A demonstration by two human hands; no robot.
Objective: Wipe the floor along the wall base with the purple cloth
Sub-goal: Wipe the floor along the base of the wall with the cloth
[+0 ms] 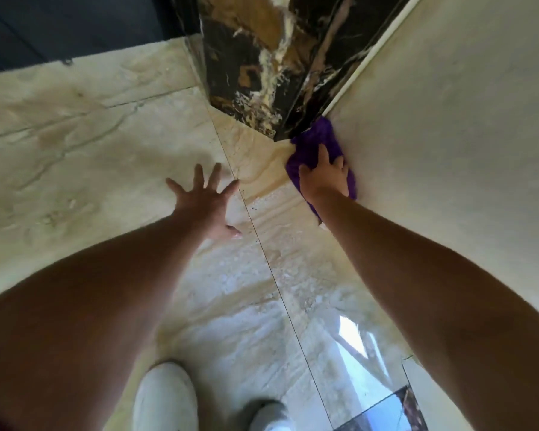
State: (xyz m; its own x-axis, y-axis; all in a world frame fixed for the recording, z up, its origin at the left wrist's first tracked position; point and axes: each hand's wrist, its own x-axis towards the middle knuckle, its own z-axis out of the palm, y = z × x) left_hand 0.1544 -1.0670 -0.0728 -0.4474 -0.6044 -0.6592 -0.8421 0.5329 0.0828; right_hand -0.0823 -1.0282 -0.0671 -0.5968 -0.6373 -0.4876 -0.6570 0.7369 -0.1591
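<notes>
The purple cloth [316, 144] lies bunched on the glossy beige marble floor [112, 144], pushed into the corner where the cream wall [448, 135] meets the dark marble pillar [262, 57]. My right hand [325, 175] presses flat on top of the cloth, fingers pointing toward the pillar, and covers its middle. One end of the cloth trails back under my right wrist. My left hand [204, 200] rests on the floor to the left, palm down, fingers spread, holding nothing.
The pillar's black and gold base juts out just ahead of the cloth. A tile joint [262, 244] runs between my hands toward my white shoes [165, 396]. A dark surface [59, 23] borders the floor at the top left.
</notes>
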